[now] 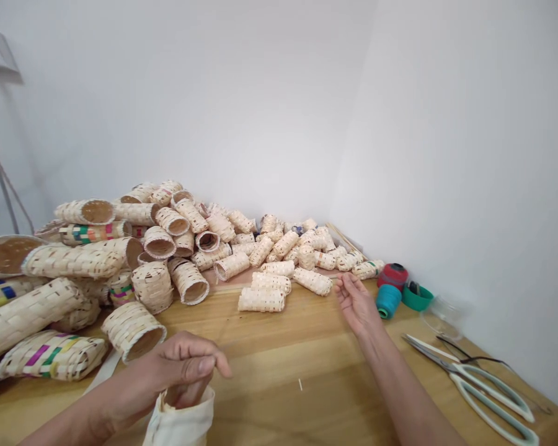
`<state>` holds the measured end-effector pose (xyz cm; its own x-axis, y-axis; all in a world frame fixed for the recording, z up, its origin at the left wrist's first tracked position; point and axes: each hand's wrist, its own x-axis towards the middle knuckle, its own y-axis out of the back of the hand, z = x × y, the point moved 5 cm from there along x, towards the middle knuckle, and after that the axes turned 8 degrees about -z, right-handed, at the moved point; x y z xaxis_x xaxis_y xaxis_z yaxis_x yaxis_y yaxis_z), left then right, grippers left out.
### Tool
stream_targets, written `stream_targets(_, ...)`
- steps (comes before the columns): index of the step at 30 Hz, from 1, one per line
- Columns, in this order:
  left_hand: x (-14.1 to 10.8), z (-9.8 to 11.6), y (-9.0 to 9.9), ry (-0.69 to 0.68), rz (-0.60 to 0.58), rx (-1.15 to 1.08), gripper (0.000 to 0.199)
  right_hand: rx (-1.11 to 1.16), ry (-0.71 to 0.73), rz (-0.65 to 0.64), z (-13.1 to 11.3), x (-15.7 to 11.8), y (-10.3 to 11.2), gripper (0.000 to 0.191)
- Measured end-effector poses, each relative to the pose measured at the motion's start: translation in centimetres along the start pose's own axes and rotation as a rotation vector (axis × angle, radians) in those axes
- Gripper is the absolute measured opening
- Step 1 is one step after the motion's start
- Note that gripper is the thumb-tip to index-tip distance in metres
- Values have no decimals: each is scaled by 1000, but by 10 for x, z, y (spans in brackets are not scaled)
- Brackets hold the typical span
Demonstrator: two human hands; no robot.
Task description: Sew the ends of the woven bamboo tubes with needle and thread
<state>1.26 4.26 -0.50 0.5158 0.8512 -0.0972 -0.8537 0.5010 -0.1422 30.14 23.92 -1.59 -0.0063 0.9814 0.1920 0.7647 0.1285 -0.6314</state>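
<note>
My left hand (190, 365) is at the bottom, left of centre, closed over the open rim of a pale woven basket (181, 421), with some fingers inside it. The basket's lower part is cut off by the frame. Farther right, my right hand (356, 300) is raised above the table, its thumb and forefinger pinched together. Whatever lies between those fingertips is too small to make out. Near that hand are a teal thread spool (389, 301) and a small woven tube (312, 281).
A large heap of woven baskets (153, 285) covers the left and back of the wooden table (270, 347). On the right are a red spool (392, 274), a green bowl (417, 298), a clear container (442, 316) and large scissors (474, 384). White walls stand behind.
</note>
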Motion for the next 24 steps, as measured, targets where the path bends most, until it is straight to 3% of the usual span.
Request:
stream_targets(14,-1,1,1,51,68,61,46,-72,45,52,4,6,13,12)
stream_targets(20,1,-8,5,181,20,251,51,-81,39,21,0,5,10,15)
stream_targets(24,4,-12,17,204,148,404,50,-77,33,-8,-2,2,2,13)
